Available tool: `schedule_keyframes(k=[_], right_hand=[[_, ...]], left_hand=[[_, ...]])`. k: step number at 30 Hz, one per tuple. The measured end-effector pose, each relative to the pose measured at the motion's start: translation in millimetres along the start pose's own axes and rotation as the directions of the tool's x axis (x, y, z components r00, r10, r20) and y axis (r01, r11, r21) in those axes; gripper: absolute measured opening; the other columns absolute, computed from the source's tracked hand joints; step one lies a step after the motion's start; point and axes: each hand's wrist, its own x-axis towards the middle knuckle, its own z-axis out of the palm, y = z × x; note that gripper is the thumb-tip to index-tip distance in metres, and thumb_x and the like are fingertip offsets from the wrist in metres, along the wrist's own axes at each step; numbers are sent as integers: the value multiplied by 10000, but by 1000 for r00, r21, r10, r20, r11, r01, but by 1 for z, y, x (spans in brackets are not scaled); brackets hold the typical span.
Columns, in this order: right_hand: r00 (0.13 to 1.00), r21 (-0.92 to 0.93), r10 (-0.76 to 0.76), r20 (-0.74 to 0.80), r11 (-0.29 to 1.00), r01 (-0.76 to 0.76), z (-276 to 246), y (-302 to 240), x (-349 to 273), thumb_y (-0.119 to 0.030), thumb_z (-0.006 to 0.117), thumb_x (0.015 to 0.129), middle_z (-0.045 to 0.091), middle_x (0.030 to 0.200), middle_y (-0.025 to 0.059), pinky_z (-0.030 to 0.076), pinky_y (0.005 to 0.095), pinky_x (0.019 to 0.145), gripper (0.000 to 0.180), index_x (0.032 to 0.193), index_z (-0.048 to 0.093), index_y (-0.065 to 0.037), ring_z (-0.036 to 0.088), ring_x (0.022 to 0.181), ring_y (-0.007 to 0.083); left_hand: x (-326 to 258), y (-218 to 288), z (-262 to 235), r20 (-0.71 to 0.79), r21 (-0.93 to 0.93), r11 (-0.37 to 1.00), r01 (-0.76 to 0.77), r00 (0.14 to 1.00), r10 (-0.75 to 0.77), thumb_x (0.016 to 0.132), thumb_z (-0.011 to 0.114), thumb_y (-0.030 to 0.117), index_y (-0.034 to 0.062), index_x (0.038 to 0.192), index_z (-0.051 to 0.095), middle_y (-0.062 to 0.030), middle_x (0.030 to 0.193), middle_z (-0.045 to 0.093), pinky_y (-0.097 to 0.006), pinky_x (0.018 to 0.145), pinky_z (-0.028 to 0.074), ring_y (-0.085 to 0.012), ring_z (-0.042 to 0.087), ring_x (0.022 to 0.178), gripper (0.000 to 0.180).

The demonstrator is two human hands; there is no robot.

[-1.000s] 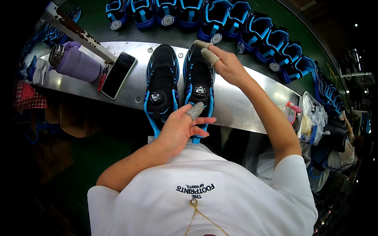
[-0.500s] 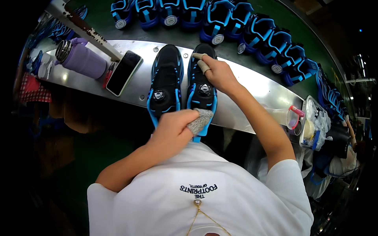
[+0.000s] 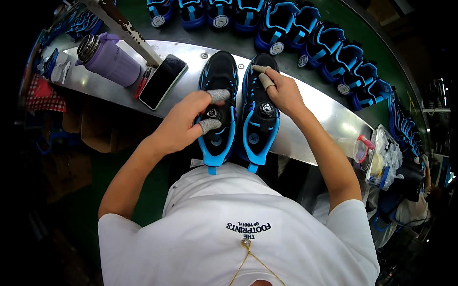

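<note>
Two black sneakers with bright blue trim stand side by side before me, toes pointing away, heels by my waist. Each has a round dial on its tongue. Over the left sneaker [image 3: 218, 71] is my left hand [image 3: 183, 117], its grey-covered thumb and finger spread on either side of the dial; nothing shows between them. My right hand [image 3: 284, 93], with beige finger covers, grips the front part of the right sneaker [image 3: 254, 138]. Its finger and thumb lie on the upper, and the other fingers are hidden along the outer side.
Beyond the metal bench edge [image 3: 315, 107], several similar sneakers [image 3: 279, 24] stand in a curved row. At left are a purple bottle [image 3: 112, 62], red-handled tool [image 3: 143, 83], phone [image 3: 163, 82] and worn metal post [image 3: 126, 31]. A tray of plastic bags [image 3: 381, 157] and clear cup [image 3: 360, 152] sit right.
My left hand has left the heel of the right sneaker and moved up and left onto the left sneaker, its finger and thumb now apart. My right hand stays on the right sneaker.
</note>
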Motion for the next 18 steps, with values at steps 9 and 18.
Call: schedule_keyframes(k=[9, 18], right_hand=[[1000, -7, 5, 15, 1000, -5, 1, 4, 0, -237, 509, 971, 647, 732, 196, 501, 419, 684, 302, 1225, 659, -172, 633, 696, 361], [1000, 36, 2, 29, 999, -3, -16, 11, -9, -240, 506, 971, 654, 746, 191, 499, 408, 677, 298, 1216, 660, -171, 630, 688, 350]], left_hand=[[-7, -15, -3, 49, -31, 999, 42, 998, -40, 789, 750, 79, 72, 1315, 592, -11, 959, 533, -256, 785, 418, -137, 442, 849, 550], [3, 3, 23, -15, -75, 997, -13, 1000, 11, 803, 728, 53, 69, 1256, 638, -35, 996, 602, -293, 835, 446, -152, 512, 935, 463]])
